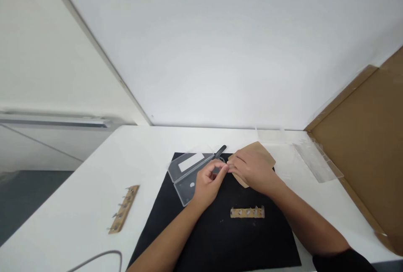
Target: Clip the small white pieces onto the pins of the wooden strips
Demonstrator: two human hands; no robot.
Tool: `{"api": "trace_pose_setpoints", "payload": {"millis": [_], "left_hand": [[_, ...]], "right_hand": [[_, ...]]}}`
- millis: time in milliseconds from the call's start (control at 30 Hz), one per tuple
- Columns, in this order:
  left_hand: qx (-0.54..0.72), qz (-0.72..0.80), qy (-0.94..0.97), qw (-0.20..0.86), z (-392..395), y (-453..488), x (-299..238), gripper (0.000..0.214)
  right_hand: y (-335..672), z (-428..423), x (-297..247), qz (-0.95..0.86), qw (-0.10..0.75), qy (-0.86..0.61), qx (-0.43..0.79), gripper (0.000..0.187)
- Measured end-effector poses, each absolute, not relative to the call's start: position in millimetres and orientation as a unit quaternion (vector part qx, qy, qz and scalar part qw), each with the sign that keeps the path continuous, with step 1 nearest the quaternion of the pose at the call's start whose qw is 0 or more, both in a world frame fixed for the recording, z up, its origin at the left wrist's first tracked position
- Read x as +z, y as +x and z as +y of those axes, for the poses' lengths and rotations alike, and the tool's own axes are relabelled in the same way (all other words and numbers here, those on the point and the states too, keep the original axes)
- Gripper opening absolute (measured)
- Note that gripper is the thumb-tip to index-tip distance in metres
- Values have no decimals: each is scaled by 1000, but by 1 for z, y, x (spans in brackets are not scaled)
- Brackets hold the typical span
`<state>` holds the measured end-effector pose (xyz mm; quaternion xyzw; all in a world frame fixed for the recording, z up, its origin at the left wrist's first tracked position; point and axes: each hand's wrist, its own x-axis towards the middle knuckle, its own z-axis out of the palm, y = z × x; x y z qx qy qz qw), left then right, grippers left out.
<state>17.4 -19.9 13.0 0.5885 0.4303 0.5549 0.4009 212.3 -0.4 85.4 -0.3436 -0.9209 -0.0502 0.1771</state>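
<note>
My left hand [209, 181] and my right hand [252, 169] meet over the far part of a black mat [214, 238]. Thumb and forefinger of the left are pinched together, touching the right fingertips; whatever they hold is too small to make out. The right hand's fingers are pressed together above a piece of brown cardboard [266, 154]. Under and beside the left hand lies an open clear plastic case [185, 186] with a white label. A black-handled tool [221, 151] rests at its far edge. Nearer me sits a wooden strip [247, 213] carrying several small clips.
A second wooden strip with clips [124, 210] lies on the white table [151, 146] at the left. Clear plastic trays [317, 163] stand at the right, by a brown cardboard panel [371, 150]. A grey cable [107, 253] curves at the front left. A white wall rises behind.
</note>
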Motion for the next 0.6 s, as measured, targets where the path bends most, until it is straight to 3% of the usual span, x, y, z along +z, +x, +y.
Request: {"api": "trace_pose_setpoints", "payload": {"millis": [400, 600], "left_hand": [[540, 404, 631, 382, -15, 14, 14, 29], [524, 391, 662, 367, -17, 15, 14, 29]], "right_hand": [[212, -11, 94, -916, 157, -348, -124, 17], [215, -14, 88, -917, 115, -367, -104, 13]]}}
